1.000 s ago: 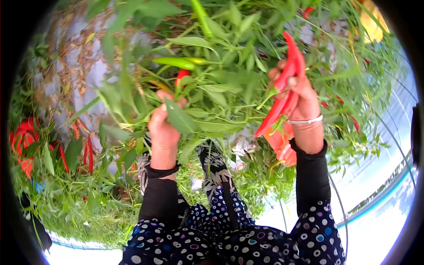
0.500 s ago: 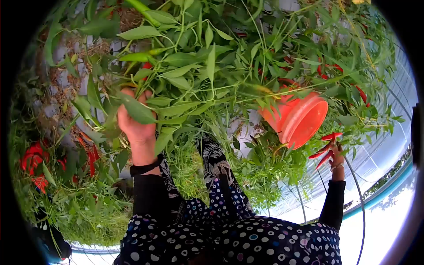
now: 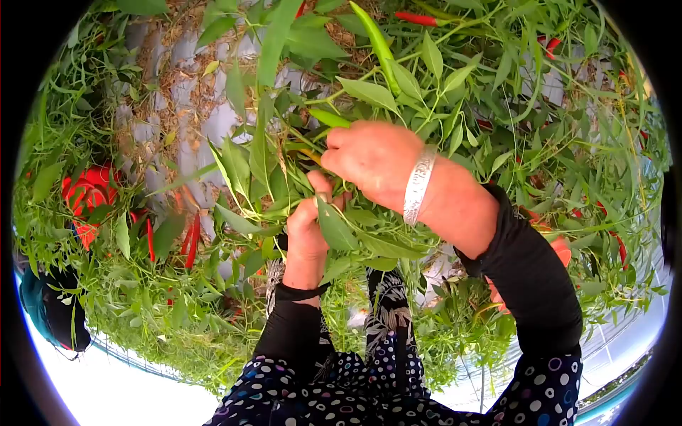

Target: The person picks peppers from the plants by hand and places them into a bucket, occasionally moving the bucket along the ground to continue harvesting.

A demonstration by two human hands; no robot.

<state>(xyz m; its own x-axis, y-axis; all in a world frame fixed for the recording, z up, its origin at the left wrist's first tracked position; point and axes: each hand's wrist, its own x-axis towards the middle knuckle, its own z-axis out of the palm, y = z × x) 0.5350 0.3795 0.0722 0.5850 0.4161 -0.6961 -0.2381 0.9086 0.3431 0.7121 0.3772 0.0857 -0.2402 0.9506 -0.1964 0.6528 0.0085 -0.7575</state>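
My left hand (image 3: 309, 226) is closed among the leaves of a chili plant (image 3: 369, 92), its fingers curled at a branch and partly covered by a leaf. Just above and to its right, my right hand (image 3: 376, 160) reaches across with its fingers bent into the same foliage. Its fingertips are hidden, so what they grip cannot be made out. A green chili (image 3: 330, 118) lies right against the knuckles of the right hand. Farther up hangs a longer green chili (image 3: 378, 46).
An orange bucket (image 3: 559, 250) is mostly hidden behind my right sleeve. Red chilies (image 3: 190, 241) hang at left, and another red chili (image 3: 415, 19) at the top. At far left are a red patterned cloth (image 3: 89, 199) and a dark bundle (image 3: 60, 312). Plastic sheeting (image 3: 195, 106) covers the ground.
My right hand has swung from beside the bucket, where it held several red chilies, over to the plant by my left hand. Those chilies no longer show in it. The view has shifted left.
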